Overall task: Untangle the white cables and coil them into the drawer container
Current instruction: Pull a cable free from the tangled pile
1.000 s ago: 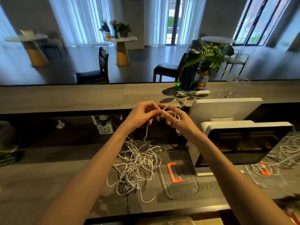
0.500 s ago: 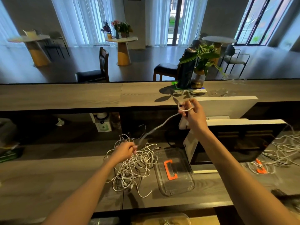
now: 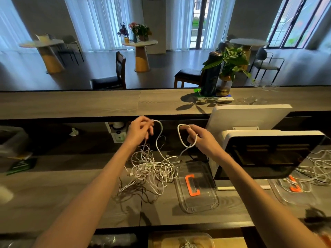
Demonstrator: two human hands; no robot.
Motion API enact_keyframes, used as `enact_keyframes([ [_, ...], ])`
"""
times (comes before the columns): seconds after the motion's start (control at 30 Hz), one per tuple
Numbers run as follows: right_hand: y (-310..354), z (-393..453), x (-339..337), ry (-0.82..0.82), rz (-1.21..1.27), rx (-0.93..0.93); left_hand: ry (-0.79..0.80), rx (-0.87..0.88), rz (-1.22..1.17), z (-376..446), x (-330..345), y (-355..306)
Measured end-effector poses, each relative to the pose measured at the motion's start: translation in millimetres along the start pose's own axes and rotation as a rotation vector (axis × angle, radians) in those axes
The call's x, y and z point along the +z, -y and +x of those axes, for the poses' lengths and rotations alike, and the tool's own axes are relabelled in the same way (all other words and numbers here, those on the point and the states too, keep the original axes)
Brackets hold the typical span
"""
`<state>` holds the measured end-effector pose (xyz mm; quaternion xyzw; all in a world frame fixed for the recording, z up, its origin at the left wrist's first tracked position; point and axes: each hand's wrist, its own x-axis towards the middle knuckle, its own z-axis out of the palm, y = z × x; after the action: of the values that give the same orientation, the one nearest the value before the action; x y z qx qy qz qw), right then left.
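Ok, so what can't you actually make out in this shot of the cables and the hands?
Head view only:
- White cable tangle: strands overlap, so their number and which one the hands hold are unclear.
- Left hand: the curled fingers hide its grip on the cable.
- Container at the bottom edge: cut off by the frame, contents blurred.
- Second cable pile: partly behind the white monitor.

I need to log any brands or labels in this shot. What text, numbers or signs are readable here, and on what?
No text can be read.
Green and white card under the plant pot on the upper counter: has print, too small and blurred to read.
White box with a green round mark below the counter edge: mark only, no legible words.
Green packet at far left: blurred.
Orange clip on the clear lid: no lettering visible.
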<state>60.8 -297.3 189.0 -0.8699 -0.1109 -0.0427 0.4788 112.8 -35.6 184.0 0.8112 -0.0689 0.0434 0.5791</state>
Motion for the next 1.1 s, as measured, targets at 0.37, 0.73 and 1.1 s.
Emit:
enact_keyframes([
  [0.37,12,1,12,-0.043,-0.015,-0.040,0.226,0.185,0.290,-22,16,-6],
  [0.73,-9,-15,-8,-0.283,0.029,0.085,0.156,-0.072,0.494,-50,1,100],
  [1.1,-30,-90,30,0.118,0.784,0.602,0.060,-0.144,0.181,-65,37,63],
])
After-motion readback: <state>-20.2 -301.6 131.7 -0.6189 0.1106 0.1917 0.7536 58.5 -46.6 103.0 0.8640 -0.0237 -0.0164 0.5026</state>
